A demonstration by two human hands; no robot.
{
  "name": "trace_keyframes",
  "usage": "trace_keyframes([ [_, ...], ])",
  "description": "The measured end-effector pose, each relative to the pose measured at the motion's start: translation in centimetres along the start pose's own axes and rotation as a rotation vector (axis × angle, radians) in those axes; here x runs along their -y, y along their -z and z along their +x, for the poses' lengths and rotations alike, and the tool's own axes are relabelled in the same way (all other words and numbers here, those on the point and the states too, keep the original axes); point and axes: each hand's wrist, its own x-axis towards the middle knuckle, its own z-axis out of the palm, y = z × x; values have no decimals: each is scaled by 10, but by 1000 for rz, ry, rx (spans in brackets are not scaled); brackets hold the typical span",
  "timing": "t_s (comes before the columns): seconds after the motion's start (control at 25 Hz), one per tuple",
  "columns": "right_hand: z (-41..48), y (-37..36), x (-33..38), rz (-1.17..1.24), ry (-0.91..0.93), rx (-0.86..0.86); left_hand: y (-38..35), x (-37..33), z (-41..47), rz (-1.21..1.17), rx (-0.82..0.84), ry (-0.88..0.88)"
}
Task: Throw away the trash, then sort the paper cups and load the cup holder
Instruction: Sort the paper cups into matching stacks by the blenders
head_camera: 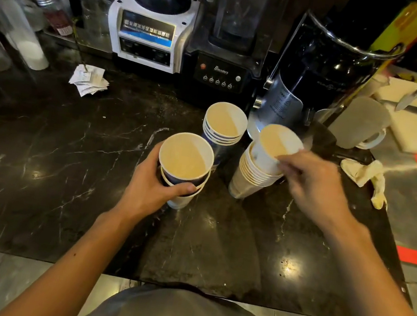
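My left hand (153, 187) is wrapped around a short stack of paper cups (186, 160), dark blue cup on top, a white one beneath, resting on the black marble counter (64, 162). Behind it stands a stack of blue-and-white cups (225, 122). To the right a tall, leaning stack of white cups (251, 175) sits on the counter. My right hand (312, 182) pinches the rim of the top white cup (276, 144), which is tilted and partly lifted out of that stack. No cup holder is visible.
Two blenders (151, 26) (227, 51) and a black machine (316, 74) line the back. Crumpled receipts (88, 80) lie at left, a crumpled cloth (366, 174) at right, a white mug (362, 125), jars (10, 25) at far left, a cutting board with knife (416, 114).
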Motion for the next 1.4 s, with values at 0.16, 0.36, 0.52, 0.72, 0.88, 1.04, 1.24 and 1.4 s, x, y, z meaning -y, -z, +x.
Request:
trace_keyframes([
  [0.16, 0, -10, 13, -1, -41, 152, 0, 5, -1, 34, 60, 31],
  [0.36, 21, -31, 76, 144, 360, 255, -2, 5, -2, 62, 49, 13],
  [0.52, 38, -34, 93, 154, 419, 186, -3, 5, -2, 34, 60, 34],
  [0.72, 81, 28, 73, 302, 303, -391, 1, 10, 2, 57, 77, 46],
  [0.88, 98, 32, 46, 168, 251, -461, -2, 13, 2, 50, 71, 24],
  [1.04, 92, -13, 33, 28, 128, 8, -3, 14, 1, 46, 67, 36],
  [1.24, 71, -35, 53, 154, 230, 157, 0, 15, 1, 55, 84, 35],
  [1.4, 45, -42, 82, 260, 339, 419, -2, 19, -8, 4, 60, 40],
])
